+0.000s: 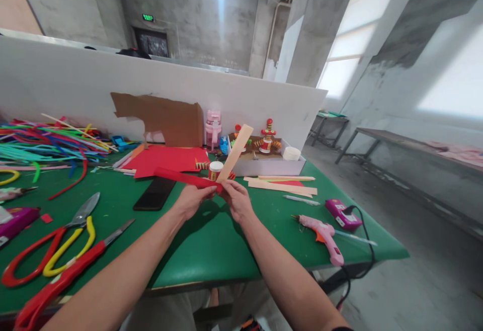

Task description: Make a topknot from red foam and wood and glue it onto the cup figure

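A red paper strip (181, 176) is pinched in my left hand (193, 199), its long end pointing left. My right hand (237, 199) is closed on a pale tan strip (237, 152) that slants upward to the right. The two strips meet at my fingertips, over the green table; whether they are joined there, I cannot tell. Just behind my hands stands a small white-lidded tub (215, 170) with folded paper pieces (203, 165) sticking out at its sides. Below my left hand's side lies a black phone (155, 193).
Scissors (81, 218), a red-handled knife (96, 253) and colourful pipe cleaners (49, 142) lie left. Red paper sheets (169, 158) are behind. To the right are loose tan strips (283, 186), a pink glue gun (320, 233) with its cord, and a box (264, 166) holding decorated figures.
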The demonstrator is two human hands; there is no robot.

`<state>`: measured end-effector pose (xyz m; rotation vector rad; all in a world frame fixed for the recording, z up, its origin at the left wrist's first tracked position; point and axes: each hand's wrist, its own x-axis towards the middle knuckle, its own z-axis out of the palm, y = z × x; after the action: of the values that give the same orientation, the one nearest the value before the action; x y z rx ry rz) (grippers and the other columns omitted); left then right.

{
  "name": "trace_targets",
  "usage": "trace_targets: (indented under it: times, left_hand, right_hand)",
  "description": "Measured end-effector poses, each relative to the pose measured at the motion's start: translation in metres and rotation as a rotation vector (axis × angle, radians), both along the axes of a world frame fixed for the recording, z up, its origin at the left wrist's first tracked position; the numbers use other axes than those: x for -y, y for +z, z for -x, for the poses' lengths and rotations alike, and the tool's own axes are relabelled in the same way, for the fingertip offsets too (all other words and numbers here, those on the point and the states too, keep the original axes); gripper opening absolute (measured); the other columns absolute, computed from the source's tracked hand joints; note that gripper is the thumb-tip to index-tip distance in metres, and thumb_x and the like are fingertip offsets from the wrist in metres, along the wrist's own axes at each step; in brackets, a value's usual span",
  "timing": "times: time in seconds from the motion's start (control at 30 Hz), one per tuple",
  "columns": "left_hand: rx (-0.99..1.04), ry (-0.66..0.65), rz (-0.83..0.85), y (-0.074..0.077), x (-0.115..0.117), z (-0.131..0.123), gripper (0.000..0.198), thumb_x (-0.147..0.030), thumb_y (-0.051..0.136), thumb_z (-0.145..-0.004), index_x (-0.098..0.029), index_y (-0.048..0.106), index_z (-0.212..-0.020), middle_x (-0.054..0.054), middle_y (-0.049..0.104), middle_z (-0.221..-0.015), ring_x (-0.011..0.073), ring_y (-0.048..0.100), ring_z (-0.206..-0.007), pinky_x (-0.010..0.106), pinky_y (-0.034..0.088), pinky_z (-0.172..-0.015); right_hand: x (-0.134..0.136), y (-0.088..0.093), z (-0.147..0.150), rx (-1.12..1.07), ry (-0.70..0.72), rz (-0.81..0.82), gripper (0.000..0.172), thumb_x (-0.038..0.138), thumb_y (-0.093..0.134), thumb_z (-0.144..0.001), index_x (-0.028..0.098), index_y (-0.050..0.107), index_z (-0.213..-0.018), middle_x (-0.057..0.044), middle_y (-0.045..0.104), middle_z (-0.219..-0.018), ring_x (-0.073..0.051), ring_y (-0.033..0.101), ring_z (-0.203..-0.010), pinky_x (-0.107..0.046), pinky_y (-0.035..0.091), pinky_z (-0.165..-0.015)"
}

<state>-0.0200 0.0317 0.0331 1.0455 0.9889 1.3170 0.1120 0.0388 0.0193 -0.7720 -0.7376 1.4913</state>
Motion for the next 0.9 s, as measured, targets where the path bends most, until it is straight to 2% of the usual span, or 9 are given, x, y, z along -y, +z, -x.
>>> trace_targets:
  times: [0.1, 0.17, 0.27, 0.37, 0.6, 0.8, 0.9]
  left_hand:
    - [-0.009, -0.003, 0.017, -0.0004, -0.0004, 0.0008, 0.045, -0.039, 0.091, -0.04, -0.012, 0.072, -0.071, 0.006, 0.069, -0.068, 0.0134, 0.056, -0.057, 0.028, 0.045, -0.056]
    - [-0.023, -0.014, 0.018, -0.0015, -0.0007, 0.0011, 0.042, -0.037, 0.09, -0.041, -0.012, 0.072, -0.069, 0.005, 0.068, -0.065, 0.0131, 0.055, -0.055, 0.028, 0.045, -0.055]
    - [-0.029, -0.022, 0.019, -0.0022, -0.0006, 0.001, 0.04, -0.035, 0.09, -0.041, -0.012, 0.072, -0.069, 0.005, 0.068, -0.064, 0.0125, 0.054, -0.053, 0.028, 0.045, -0.054]
    - [-0.016, -0.013, 0.033, 0.0007, 0.0013, 0.0005, 0.039, -0.032, 0.09, -0.04, -0.012, 0.072, -0.068, 0.005, 0.068, -0.062, 0.013, 0.054, -0.052, 0.027, 0.044, -0.052]
    - [-0.013, -0.035, 0.025, 0.0069, 0.0038, -0.001, 0.044, -0.036, 0.091, -0.039, -0.012, 0.075, -0.072, 0.008, 0.073, -0.068, 0.0205, 0.064, -0.064, 0.03, 0.051, -0.062]
    - [-0.028, -0.018, 0.022, 0.003, 0.0021, -0.0012, 0.044, -0.036, 0.091, -0.038, -0.012, 0.074, -0.071, 0.006, 0.073, -0.066, 0.0185, 0.063, -0.059, 0.028, 0.05, -0.059]
    - [-0.03, -0.027, 0.032, 0.0024, 0.002, -0.0006, 0.043, -0.036, 0.09, -0.04, -0.011, 0.075, -0.072, 0.008, 0.073, -0.067, 0.0187, 0.063, -0.058, 0.028, 0.049, -0.056]
  right_hand:
    - [-0.001, 0.0011, -0.0027, -0.075, 0.099, 0.105, 0.031, 0.047, 0.077, -0.075, 0.016, 0.072, -0.075, -0.007, 0.075, -0.076, -0.016, 0.068, -0.068, -0.026, 0.057, -0.065]
    - [-0.0017, -0.0001, -0.0047, -0.09, 0.132, 0.146, 0.026, 0.042, 0.076, -0.078, 0.016, 0.071, -0.078, -0.006, 0.074, -0.075, -0.015, 0.068, -0.066, -0.025, 0.056, -0.063]
    - [-0.0022, -0.0032, -0.0073, -0.082, 0.141, 0.157, 0.018, 0.029, 0.083, -0.072, 0.018, 0.07, -0.078, 0.0, 0.072, -0.068, -0.012, 0.064, -0.059, -0.022, 0.056, -0.06]
    - [-0.0017, -0.0042, -0.0087, -0.064, 0.152, 0.15, 0.021, 0.025, 0.087, -0.063, 0.018, 0.07, -0.071, 0.002, 0.068, -0.062, -0.01, 0.061, -0.055, -0.021, 0.055, -0.059]
    - [0.0008, 0.0009, -0.0086, 0.0, 0.136, 0.105, 0.029, 0.026, 0.091, -0.053, 0.015, 0.072, -0.07, 0.0, 0.071, -0.068, -0.01, 0.063, -0.061, -0.023, 0.054, -0.066]
    - [0.0022, 0.0026, -0.0088, 0.094, 0.079, 0.05, 0.033, 0.032, 0.092, -0.045, 0.016, 0.072, -0.067, 0.001, 0.07, -0.065, -0.011, 0.061, -0.058, -0.026, 0.053, -0.067]
    - [0.0016, 0.0007, -0.0075, 0.169, 0.038, -0.013, 0.034, 0.037, 0.09, -0.047, 0.017, 0.073, -0.067, 0.0, 0.071, -0.065, -0.012, 0.063, -0.059, -0.028, 0.053, -0.067]
